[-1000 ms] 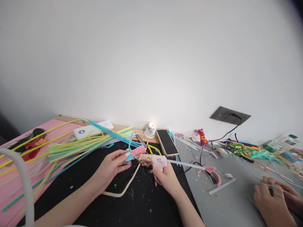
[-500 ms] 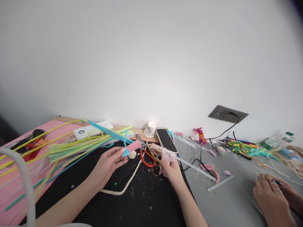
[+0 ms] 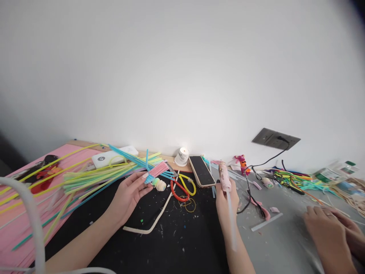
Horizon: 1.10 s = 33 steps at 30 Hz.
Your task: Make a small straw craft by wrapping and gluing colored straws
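Note:
My left hand [image 3: 127, 198] pinches a short piece of pink pipe cleaners [image 3: 159, 169] with a blue pipe cleaner [image 3: 147, 178] wrapped round its near end, one blue tip sticking up. Just below it lies a small cream and green fuzzy coil [image 3: 159, 185]. My right hand [image 3: 224, 199] grips a pink hot glue gun [image 3: 224, 178], nozzle toward the wall; a long clear glue stick [image 3: 232, 228] juts from its rear over my forearm. Between the hands rest pliers [image 3: 182, 194] with one red and one yellow handle, on a black mat [image 3: 171, 243].
Pipe cleaners [image 3: 99, 173] spread over pink sheets on the left, beside a white power bank [image 3: 111, 156]. A paper cup [image 3: 181, 157] and a phone [image 3: 202, 171] stand near the wall. A black cord [image 3: 270, 160] runs from the socket. Another person's hands [image 3: 326, 228] are at right.
The glue gun in my right hand has swung away from the pink piece, rightward, now pointing at the wall. My left hand still holds the piece, slightly tilted. The pliers' yellow handle is uncovered.

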Each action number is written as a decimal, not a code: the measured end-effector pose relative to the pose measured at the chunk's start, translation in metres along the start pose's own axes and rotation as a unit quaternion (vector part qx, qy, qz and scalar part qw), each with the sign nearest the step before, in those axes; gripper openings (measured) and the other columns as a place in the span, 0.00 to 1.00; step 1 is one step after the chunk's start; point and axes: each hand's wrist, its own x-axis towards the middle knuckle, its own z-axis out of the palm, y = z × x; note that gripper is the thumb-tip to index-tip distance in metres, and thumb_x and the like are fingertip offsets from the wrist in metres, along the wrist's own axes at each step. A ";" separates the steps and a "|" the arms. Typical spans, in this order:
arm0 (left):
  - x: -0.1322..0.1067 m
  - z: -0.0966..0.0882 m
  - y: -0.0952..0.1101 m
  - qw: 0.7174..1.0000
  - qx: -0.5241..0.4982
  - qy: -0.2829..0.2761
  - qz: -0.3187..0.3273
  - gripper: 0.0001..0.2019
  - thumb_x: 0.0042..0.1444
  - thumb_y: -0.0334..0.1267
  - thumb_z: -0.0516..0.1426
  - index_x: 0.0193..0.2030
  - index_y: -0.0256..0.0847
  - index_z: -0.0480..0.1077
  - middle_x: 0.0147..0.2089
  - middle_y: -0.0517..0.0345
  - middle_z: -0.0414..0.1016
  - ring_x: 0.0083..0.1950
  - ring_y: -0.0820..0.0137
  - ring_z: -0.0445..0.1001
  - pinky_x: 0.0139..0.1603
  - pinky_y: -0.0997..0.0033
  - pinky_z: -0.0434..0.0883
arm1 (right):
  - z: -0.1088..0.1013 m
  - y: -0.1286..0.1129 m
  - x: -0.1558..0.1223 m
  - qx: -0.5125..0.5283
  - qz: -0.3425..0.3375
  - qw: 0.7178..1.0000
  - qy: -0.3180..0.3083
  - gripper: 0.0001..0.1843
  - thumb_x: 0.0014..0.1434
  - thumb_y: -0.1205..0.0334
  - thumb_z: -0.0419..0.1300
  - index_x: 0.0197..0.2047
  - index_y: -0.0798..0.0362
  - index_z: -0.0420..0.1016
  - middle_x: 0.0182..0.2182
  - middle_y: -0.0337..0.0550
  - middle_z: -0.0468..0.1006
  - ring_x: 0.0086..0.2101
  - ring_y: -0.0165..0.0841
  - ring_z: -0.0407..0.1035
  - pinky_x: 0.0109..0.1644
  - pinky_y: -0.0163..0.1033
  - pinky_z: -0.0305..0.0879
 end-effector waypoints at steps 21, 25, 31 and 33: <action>-0.007 0.002 -0.005 0.965 0.237 -0.048 0.106 0.11 0.44 0.40 0.65 0.35 0.40 0.75 0.34 0.57 0.74 0.38 0.64 0.74 0.40 0.67 0.75 | -0.009 0.023 0.015 -0.202 -0.056 0.974 0.083 0.23 0.49 0.67 0.53 0.50 0.60 0.70 0.49 0.61 0.70 0.52 0.51 0.61 0.57 0.55 0.53; -0.013 0.004 -0.006 0.919 0.334 -0.086 0.192 0.06 0.47 0.37 0.63 0.34 0.42 0.77 0.33 0.56 0.69 0.32 0.67 0.71 0.32 0.73 0.72 | -0.004 -0.019 -0.007 -0.008 -0.247 0.968 0.033 0.17 0.59 0.63 0.49 0.50 0.56 0.66 0.45 0.54 0.71 0.47 0.43 0.64 0.52 0.50 0.60; -0.019 0.005 -0.002 0.837 0.446 -0.180 0.261 0.08 0.52 0.35 0.58 0.38 0.43 0.77 0.35 0.53 0.68 0.35 0.66 0.71 0.37 0.73 0.73 | 0.015 -0.075 -0.037 0.070 -0.310 0.937 -0.147 0.06 0.61 0.61 0.52 0.34 0.53 0.66 0.29 0.41 0.68 0.33 0.36 0.63 0.36 0.39 0.59; -0.018 0.002 -0.003 0.803 0.483 -0.198 0.287 0.09 0.55 0.35 0.56 0.40 0.43 0.76 0.36 0.52 0.69 0.37 0.66 0.71 0.39 0.73 0.73 | 0.024 -0.082 -0.041 0.077 -0.310 0.932 -0.170 0.10 0.62 0.61 0.51 0.29 0.52 0.64 0.25 0.39 0.66 0.30 0.34 0.61 0.34 0.37 0.56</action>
